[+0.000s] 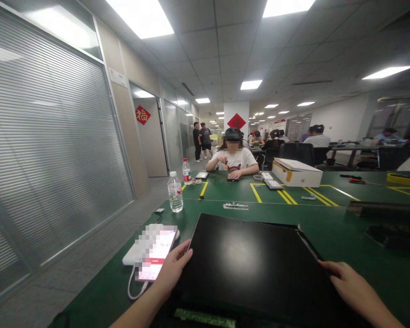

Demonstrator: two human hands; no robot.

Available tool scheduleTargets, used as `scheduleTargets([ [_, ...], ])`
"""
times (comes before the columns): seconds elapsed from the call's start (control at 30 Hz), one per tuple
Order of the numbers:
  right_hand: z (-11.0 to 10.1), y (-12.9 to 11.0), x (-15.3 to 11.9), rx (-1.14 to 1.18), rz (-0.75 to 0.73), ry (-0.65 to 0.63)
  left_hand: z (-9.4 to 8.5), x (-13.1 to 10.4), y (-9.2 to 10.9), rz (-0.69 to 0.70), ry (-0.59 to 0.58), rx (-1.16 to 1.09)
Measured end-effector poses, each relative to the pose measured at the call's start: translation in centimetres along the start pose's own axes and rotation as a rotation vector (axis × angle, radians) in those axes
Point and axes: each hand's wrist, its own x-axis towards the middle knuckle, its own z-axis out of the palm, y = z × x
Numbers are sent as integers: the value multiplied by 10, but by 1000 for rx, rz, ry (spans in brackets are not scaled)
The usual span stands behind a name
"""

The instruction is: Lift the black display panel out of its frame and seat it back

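Green strip (pixel 205 317) sits nearest me, by the black panel's (pixel 253 269) near edge. I hold the panel over the table (pixel 99 291), left hand (pixel 176 265) closed on its left edge, right hand (pixel 349 279) pinching the right. Left of it lies a phone (pixel 160 253).

Ceiling panels (pixel 141 17) light the room brightly; the nearest burn out white. Beyond the left fingers (pixel 181 255), the glass wall (pixel 54 127) carries streaky glare. Between both hands' fingers, a hazy glow reflects off the dark panel (pixel 259 269). Lines bend toward the edges; distant areas look soft, and pixelated blocks cover patches.
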Motion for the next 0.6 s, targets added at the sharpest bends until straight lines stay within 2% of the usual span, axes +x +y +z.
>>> scheduleTargets([
  [0.13,2,4,1,3,10,8,0,1,-2,-26,-1,-103],
  [0.33,-1,-4,-2,45,4,21,-1,-5,4,-72,-50,-163],
  [0.5,0,-2,1,73,9,45,0,-5,0,-59,-69,-188],
  [0.6,5,2,3,18,-34,79,-1,-3,-2,-53,-42,-182],
])
